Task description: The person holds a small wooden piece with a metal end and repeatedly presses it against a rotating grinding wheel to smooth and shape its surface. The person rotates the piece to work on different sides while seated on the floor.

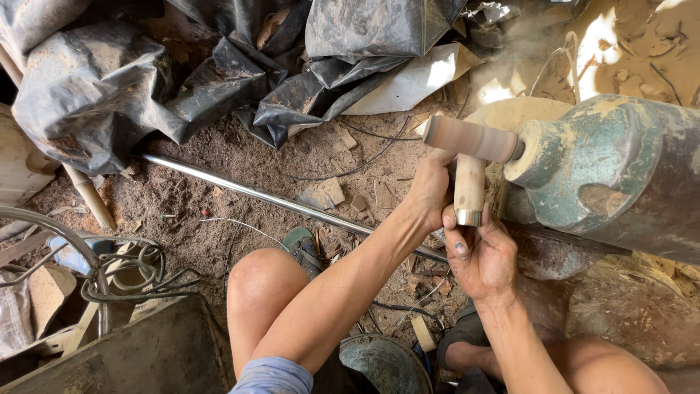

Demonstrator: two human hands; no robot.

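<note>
Pressing a short wooden piece (469, 186) upright against the spinning sanding drum (470, 138) of the green motor (612, 171), both hands steady it; the left hand (430, 191) closes round its upper part, the right hand (481, 255) grips its metal-capped lower end, bracing from below; sawdust drifts behind.

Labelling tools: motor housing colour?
Chipped, dusty green motor housing; head view.
</note>
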